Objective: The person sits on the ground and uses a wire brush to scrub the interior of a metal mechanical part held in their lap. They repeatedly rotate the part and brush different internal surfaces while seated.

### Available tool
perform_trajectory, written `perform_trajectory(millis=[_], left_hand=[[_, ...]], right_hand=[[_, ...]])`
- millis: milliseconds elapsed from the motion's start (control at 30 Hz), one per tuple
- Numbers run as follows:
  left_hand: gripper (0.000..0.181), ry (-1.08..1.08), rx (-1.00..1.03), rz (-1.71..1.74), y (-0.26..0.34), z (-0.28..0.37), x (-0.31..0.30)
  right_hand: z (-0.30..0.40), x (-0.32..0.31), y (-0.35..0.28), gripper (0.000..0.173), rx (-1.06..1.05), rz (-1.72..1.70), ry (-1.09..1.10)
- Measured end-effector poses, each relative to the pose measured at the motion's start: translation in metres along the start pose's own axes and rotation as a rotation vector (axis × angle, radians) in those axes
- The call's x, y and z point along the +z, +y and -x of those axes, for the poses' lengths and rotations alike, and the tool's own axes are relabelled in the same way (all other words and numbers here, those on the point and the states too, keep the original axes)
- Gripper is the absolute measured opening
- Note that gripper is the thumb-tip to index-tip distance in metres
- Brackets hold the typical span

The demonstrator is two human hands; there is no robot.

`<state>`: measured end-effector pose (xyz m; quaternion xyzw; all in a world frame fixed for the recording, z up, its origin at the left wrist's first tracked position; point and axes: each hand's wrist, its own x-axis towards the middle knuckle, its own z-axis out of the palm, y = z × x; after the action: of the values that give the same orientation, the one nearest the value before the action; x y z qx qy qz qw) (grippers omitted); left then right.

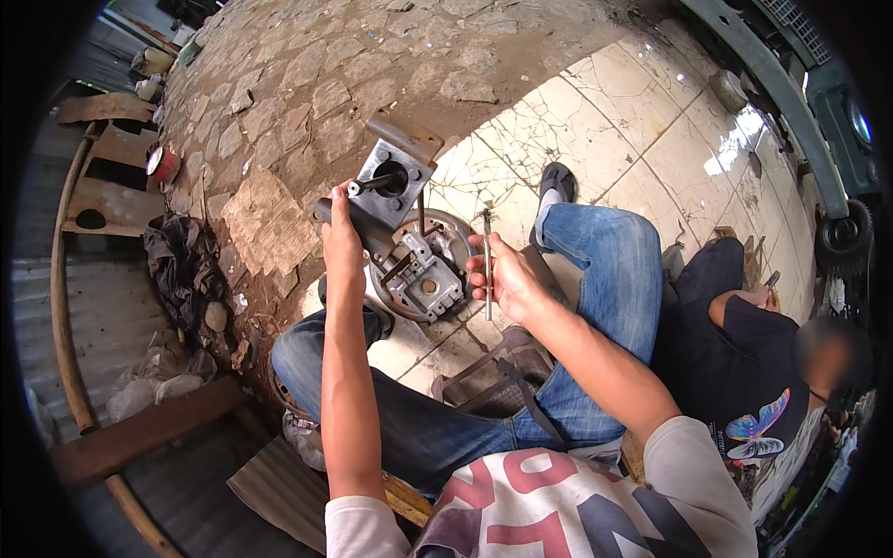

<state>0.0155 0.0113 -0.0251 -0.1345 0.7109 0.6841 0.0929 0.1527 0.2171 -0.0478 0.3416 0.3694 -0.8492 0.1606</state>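
Note:
My left hand [342, 240] grips the dark steel tube [372, 230] of a metal bracket assembly. The assembly carries a square bolted plate [410, 202] with a round central hole, and a short shaft [377, 183] sticks out of that hole. Between the fingers of my right hand [513, 275] is a slim metal rod [488, 279], held roughly upright in the view. Dark bristle-like strands show at its far tip; whether they belong to it I cannot tell. Below and between both hands, a cast metal housing [425, 279] rests on a round metal base [460, 234] on the floor.
A dark tool bag [481, 380] lies between my legs on cracked tiles [607, 118]. Stone paving [307, 91] begins beyond. A person [739, 335] sits close on the right, holding a small object. Dark cloth [183, 268] and a red can [164, 166] lie left.

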Motion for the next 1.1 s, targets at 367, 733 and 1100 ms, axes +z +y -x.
perform_trajectory(millis=[367,733,1100], left_hand=[[0.065,-0.016,-0.033,0.102,-0.007,-0.004,-0.006],[0.059,-0.004,-0.025,0.080,-0.002,-0.003,-0.003],[0.055,0.001,0.037,0.073,-0.006,-0.002,0.000]], right_hand=[[0.064,0.035,-0.012,0.043,-0.686,0.948,-0.241],[0.027,0.042,-0.025,0.045,-1.093,1.148,0.092],[0.013,0.032,-0.052,0.040,-1.006,1.144,-0.046]])
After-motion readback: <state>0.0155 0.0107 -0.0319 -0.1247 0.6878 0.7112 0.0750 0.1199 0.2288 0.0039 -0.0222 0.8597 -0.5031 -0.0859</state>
